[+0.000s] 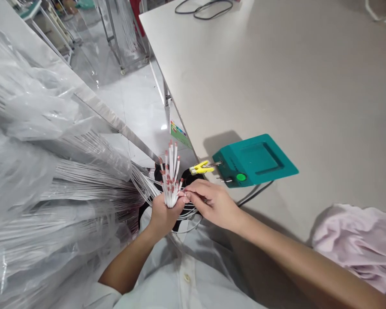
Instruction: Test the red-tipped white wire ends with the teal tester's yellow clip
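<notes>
My left hand (166, 214) is wrapped around a bundle of white wires (171, 184) whose reddish-brown tips point upward. Just beside it, my right hand (210, 201) pinches the end of a single wire near the left thumb. Below the hands, lengths of the wires curve in loops over my lap. A teal box (255, 161) with a green button (241, 177) sits at the table's edge, right of the bundle. Clipped to a metal post on that box is a yellow clip (202, 168), a little above my right hand.
The pale table (276, 77) fills the right side. A pink cloth (360, 244) lies at its near right, and a dark cable (209, 9) at its far edge. On my left, a rack holds plastic-wrapped bundles of wires (93, 184), with a metal bar (116, 122) running along it.
</notes>
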Available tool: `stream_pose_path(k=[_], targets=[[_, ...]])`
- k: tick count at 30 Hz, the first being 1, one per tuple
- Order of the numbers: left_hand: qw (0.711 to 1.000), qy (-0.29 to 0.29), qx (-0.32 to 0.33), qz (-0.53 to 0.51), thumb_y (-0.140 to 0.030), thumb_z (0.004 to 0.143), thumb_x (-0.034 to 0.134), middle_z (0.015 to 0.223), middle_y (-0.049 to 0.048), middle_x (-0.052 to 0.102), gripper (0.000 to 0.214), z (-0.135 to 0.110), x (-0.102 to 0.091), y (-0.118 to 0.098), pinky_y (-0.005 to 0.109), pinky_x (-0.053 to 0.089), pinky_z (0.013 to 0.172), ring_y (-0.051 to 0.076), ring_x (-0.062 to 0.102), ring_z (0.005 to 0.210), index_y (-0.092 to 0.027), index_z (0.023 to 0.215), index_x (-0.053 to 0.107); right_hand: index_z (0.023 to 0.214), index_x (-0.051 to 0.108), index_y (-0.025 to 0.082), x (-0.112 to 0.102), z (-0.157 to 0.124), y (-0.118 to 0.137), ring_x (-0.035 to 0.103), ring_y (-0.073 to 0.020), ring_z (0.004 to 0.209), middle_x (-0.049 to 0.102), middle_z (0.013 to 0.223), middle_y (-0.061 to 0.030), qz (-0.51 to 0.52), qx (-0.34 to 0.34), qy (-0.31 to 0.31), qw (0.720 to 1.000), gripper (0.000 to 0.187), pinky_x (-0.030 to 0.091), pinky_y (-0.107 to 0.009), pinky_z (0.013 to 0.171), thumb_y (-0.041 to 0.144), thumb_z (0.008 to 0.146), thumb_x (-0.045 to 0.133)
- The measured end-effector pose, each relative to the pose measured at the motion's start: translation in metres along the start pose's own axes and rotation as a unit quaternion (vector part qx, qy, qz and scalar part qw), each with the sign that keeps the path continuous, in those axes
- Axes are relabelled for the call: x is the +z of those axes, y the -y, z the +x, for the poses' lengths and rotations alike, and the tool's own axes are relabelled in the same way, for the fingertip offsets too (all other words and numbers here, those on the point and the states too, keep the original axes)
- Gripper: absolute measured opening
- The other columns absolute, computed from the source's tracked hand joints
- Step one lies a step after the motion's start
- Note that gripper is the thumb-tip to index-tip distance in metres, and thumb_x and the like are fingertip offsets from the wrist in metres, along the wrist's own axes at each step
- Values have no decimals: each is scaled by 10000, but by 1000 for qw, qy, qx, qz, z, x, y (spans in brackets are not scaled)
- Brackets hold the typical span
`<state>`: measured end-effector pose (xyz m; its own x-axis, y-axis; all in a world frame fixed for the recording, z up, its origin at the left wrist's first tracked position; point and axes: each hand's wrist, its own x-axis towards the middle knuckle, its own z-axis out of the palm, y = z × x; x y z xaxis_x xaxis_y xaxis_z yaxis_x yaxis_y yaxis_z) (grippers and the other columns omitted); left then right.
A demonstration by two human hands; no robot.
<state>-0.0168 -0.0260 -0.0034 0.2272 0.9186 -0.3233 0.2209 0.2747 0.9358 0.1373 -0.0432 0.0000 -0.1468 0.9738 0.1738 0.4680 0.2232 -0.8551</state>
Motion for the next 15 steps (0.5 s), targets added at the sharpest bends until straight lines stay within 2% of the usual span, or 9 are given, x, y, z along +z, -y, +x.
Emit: stream_pose_path(k=[1,3,5,7,9,12,15], targets=[[1000,11,2,-3,-253,674,641,657,17,638,126,1,2,1,247,422,600,134,545,617,-140,717,677,838,619,166,-2,0,0,568,-132,663,620,763,-56,-71,-53,6,996,185,446,-250,577,210,848,440],[1000,18,-6,-9,-250,664,642,644,13,630,121,3,4,3,241,415,580,123,528,590,-137,699,670,791,621,156,-8,0,-1,562,-139,625,613,712,-54,-208,-122,19,970,215,416,-257,543,175,845,414],[999,5,-31,-17,-246,653,646,610,4,613,119,6,5,2,233,400,535,103,494,531,-132,686,659,769,626,154,-17,1,-2,557,-145,600,618,689,-53,-309,-161,10,937,211,393,-268,525,168,835,427],[998,-10,-62,-28,-236,640,653,582,-6,603,155,10,6,-2,224,378,487,80,446,466,-128,750,660,828,638,149,-29,4,-3,580,-160,664,652,753,-65,-368,-185,-27,911,186,414,-276,585,180,836,454],[996,-15,-81,-46,-220,637,655,584,-13,615,305,14,7,-9,215,360,456,64,416,426,-130,929,651,961,631,136,-43,10,-4,594,-200,794,674,878,-92,-420,-184,-50,887,205,430,-305,691,220,843,487],[995,-4,-71,-67,-190,641,645,593,-11,634,484,22,10,-22,206,346,431,53,403,396,-134,1119,592,1034,616,128,-59,22,-7,569,-272,906,672,903,-121,-509,-147,19,848,245,394,-403,785,210,851,475],[993,13,-75,-89,-187,641,642,599,6,642,478,27,13,-28,200,334,403,48,401,385,-103,1109,604,985,632,161,-67,32,-11,553,-282,926,676,853,-106,-539,-136,91,826,239,332,-473,858,122,836,450]])
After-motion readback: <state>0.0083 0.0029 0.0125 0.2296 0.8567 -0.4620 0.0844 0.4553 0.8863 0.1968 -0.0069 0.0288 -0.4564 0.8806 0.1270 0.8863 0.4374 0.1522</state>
